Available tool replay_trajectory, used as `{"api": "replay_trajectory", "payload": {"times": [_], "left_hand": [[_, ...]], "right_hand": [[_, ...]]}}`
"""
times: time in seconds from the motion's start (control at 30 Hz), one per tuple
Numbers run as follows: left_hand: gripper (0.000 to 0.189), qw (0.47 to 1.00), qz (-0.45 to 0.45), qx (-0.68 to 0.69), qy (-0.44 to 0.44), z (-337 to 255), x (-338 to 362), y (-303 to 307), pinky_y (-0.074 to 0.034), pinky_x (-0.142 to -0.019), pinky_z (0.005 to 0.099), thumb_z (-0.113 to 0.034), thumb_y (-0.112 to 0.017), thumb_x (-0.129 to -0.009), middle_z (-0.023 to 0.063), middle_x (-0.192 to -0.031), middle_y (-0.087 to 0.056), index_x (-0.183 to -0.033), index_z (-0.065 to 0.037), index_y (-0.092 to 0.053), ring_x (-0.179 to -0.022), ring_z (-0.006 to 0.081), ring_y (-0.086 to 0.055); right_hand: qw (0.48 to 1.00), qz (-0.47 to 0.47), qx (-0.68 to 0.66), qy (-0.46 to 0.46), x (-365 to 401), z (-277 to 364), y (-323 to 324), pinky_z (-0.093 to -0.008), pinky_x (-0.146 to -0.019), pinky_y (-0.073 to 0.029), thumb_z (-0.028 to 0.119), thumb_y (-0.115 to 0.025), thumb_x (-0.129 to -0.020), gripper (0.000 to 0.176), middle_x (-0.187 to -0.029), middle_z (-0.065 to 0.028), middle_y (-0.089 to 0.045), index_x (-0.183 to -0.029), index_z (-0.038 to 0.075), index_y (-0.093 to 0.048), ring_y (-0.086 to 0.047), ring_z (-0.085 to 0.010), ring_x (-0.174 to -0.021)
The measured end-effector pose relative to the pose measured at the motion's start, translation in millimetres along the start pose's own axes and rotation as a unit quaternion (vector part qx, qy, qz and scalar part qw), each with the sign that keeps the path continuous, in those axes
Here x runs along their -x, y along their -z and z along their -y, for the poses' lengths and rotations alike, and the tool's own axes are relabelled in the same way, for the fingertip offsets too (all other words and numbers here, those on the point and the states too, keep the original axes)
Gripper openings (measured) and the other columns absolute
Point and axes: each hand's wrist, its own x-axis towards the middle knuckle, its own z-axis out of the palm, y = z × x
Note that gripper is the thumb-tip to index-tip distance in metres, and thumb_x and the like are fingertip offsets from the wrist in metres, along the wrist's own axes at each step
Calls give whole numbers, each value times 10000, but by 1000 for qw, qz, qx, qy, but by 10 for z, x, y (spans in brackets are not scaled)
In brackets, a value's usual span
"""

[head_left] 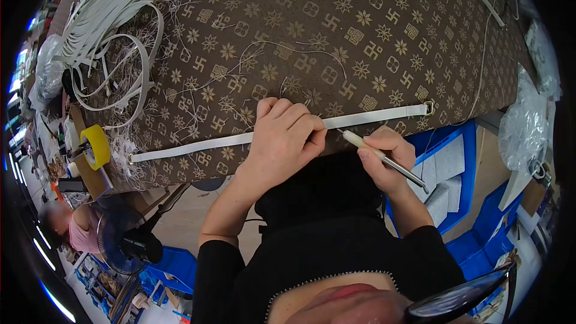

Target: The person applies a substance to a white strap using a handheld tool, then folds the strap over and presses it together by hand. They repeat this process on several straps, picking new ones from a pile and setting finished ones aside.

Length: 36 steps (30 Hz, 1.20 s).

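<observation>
A long white strap (210, 143) lies across the brown patterned cloth, with a metal buckle (428, 107) at its right end and a small metal fitting (131, 159) at its left end. My left hand (282, 135) is curled over the strap's middle, pressing it to the cloth with fingers bent. In my right hand (387, 156) is a slim pen-like tool (355, 138) with a pale grip and a metal shaft. Its thin tip points at the strap's lower edge, just right of my left hand.
Many white straps (114, 6) are heaped at the upper left among loose threads (180, 0). A yellow tape roll (96, 146) stands by the table's left edge. Blue bins (471, 156) sit below on the right. A fan (123, 240) and a seated person (84, 228) are at lower left.
</observation>
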Motion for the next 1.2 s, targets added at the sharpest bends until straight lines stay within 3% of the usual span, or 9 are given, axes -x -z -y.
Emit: {"api": "replay_trajectory", "payload": {"times": [0.47, 0.57, 0.83, 1.2], "left_hand": [[228, 999, 25, 13, 26, -27, -33, 60, -383, -732, 345, -39, -695, -646, -1, -712, -516, -823, -129, -581, -689, 192, -525], [246, 999, 25, -22, -7, -44, -42, 44, -384, -744, 355, -81, -701, -649, -2, -717, -516, -860, -136, -587, -696, 192, -524], [179, 996, 3, -83, -31, -45, -30, -36, -381, -731, 358, -110, -708, -648, -8, -716, -509, -755, -144, -569, -688, 187, -510], [176, 997, -7, -61, -37, -18, -32, -37, -383, -728, 344, -46, -685, -656, -9, -688, -495, -739, -135, -558, -664, 175, -509]], "right_hand": [[1000, -16, -8, -7, 4, -7, -9, -241, -548, -402, 3, -683, -832, 156, -730, -86, -612, -961, -15, -597, -520, -124, -601], [1000, -18, -24, -9, 15, -34, -1, -230, -536, -410, 10, -675, -844, 149, -724, -87, -622, -959, -14, -584, -530, -115, -594], [999, -19, -29, -7, 6, -40, 7, -232, -537, -414, 21, -679, -848, 148, -725, -84, -626, -959, -10, -586, -533, -110, -594], [999, -30, 5, -28, -1, -10, -5, -245, -551, -456, 48, -761, -773, 198, -727, -74, -637, -934, 42, -647, -604, -138, -609]]}}
